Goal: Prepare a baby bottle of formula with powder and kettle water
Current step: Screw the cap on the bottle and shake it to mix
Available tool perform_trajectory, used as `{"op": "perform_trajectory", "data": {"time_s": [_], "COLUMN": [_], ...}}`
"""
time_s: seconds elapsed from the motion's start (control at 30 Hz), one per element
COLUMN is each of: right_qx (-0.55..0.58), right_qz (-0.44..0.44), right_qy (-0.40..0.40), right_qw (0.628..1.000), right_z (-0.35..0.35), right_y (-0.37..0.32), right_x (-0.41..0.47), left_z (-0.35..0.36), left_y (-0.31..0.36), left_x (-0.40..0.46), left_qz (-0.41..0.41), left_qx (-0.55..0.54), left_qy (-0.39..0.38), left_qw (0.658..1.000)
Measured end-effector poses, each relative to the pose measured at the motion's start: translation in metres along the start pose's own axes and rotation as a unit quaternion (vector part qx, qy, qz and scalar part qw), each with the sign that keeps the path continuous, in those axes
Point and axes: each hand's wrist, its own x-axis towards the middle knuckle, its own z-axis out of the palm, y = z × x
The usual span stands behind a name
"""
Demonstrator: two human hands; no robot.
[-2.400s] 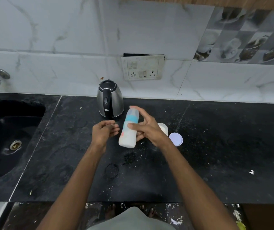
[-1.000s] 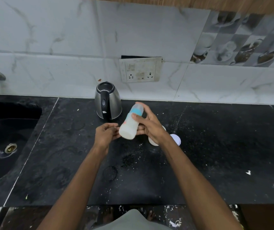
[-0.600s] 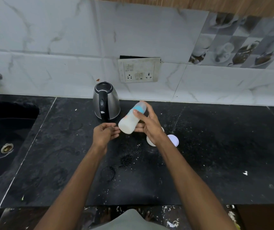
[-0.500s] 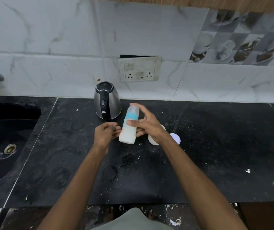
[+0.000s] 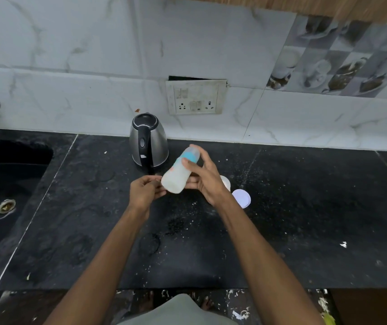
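Bottle tilted again since half a second ago, when it stood near upright; base now swung toward the left hand.

Left to right: sink [image 5: 12, 174] set in the black counter [image 5: 305, 219]; steel kettle [image 5: 148, 140] at the back wall; left hand [image 5: 144, 192], fingers loosely curled, holding nothing, fingertips touching or just beside the bottle's base; baby bottle [image 5: 179, 173], milky inside, blue band near the top, held above the counter, top leaning back and right; right hand [image 5: 203, 178] gripping it around the middle; white tub [image 5: 226, 182], partly hidden behind that hand; round white lid [image 5: 241, 198] flat beside it.
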Motion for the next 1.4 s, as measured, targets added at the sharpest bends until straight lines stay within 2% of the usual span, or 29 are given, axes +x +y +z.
{"op": "perform_trajectory", "data": {"time_s": [0.13,0.2,0.33,0.43,0.53,0.63,0.77,0.87,0.97,1.03,1.17,1.23,1.37,1.4], "right_qx": [-0.045,-0.015,-0.062,-0.011,-0.038,-0.004,-0.051,0.011,-0.038,-0.006,-0.068,-0.027,-0.064,-0.048], "right_qz": [-0.003,-0.005,-0.003,-0.002,0.002,-0.018,-0.021,-0.027,-0.032,-0.031,-0.038,-0.038,-0.042,-0.044], "right_qy": [-0.064,-0.029,-0.059,-0.018,-0.05,0.017,-0.016,0.019,-0.012,0.022,-0.031,0.019,-0.013,0.007], "right_qw": [0.997,0.999,0.996,1.0,0.998,1.0,0.998,0.999,0.999,0.999,0.996,0.999,0.997,0.998], "right_z": [0.002,0.002,0.001,-0.005,-0.001,0.0,0.005,0.003,0.001,-0.004,-0.003,-0.006,-0.006,-0.006], "right_y": [0.0,0.0,0.0,0.001,0.004,0.009,0.014,0.009,0.005,0.003,-0.001,-0.003,-0.005,-0.003], "right_x": [-0.003,-0.004,-0.005,-0.006,-0.007,-0.007,-0.01,-0.01,-0.008,-0.007,-0.006,-0.005,-0.005,-0.005], "left_z": [0.0,0.0,0.0,0.0,-0.001,0.001,0.001,0.002,0.0,0.0,0.001,0.0,-0.002,-0.002], "left_y": [0.001,0.0,0.0,0.001,0.0,0.001,0.0,0.0,0.0,0.0,-0.001,-0.002,-0.006,-0.007], "left_x": [-0.003,-0.001,-0.003,-0.002,-0.003,-0.002,-0.002,-0.001,0.0,0.002,0.001,0.003,0.005,0.006], "left_qz": [0.008,0.007,0.003,0.003,0.003,0.006,0.012,0.016,0.015,0.01,0.011,0.01,0.007,0.004], "left_qx": [0.003,-0.002,-0.008,-0.012,-0.018,-0.016,-0.004,-0.006,-0.008,-0.015,-0.022,-0.026,-0.017,-0.018], "left_qy": [0.0,0.002,-0.004,-0.005,-0.004,0.001,0.0,0.001,-0.001,0.0,0.003,0.006,0.005,0.007], "left_qw": [1.0,1.0,1.0,1.0,1.0,1.0,1.0,1.0,1.0,1.0,1.0,1.0,1.0,1.0]}}
